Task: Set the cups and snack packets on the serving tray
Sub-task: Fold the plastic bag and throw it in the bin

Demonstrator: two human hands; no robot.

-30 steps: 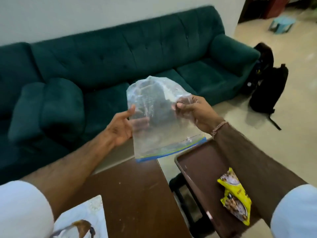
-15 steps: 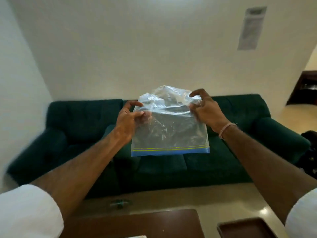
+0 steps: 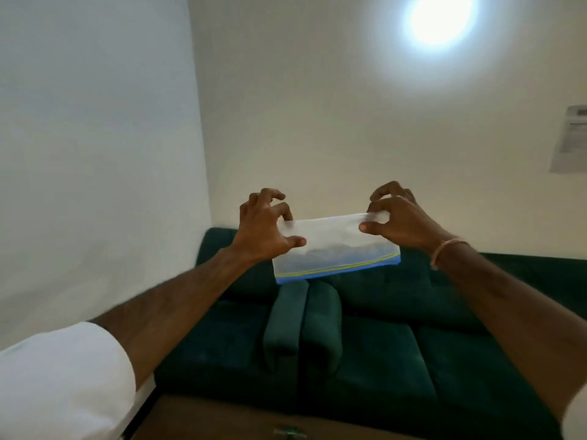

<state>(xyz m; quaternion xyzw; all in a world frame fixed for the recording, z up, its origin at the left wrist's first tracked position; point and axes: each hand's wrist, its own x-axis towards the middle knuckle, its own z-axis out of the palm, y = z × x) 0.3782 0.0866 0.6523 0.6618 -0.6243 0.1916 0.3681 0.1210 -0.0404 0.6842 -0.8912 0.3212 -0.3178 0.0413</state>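
A clear plastic zip bag (image 3: 333,249) with a blue and yellow seal strip along its lower edge hangs upside down in the air in front of me. My left hand (image 3: 265,231) pinches its upper left corner between thumb and fingers. My right hand (image 3: 394,222) pinches the upper right corner, and the bag is stretched flat between the two. The bag looks empty. The serving tray, cups and snack packets are out of view.
A dark green sofa (image 3: 413,344) with two cushions (image 3: 301,325) stands against the white wall ahead. A strip of the brown table (image 3: 222,420) shows at the bottom edge. A ceiling light (image 3: 440,19) glares at the top right; a paper sheet (image 3: 571,138) hangs on the wall.
The view has tilted upward, so the tray and most of the table have dropped out of sight. Both hands have raised the bag and pulled it flat and wide between them.
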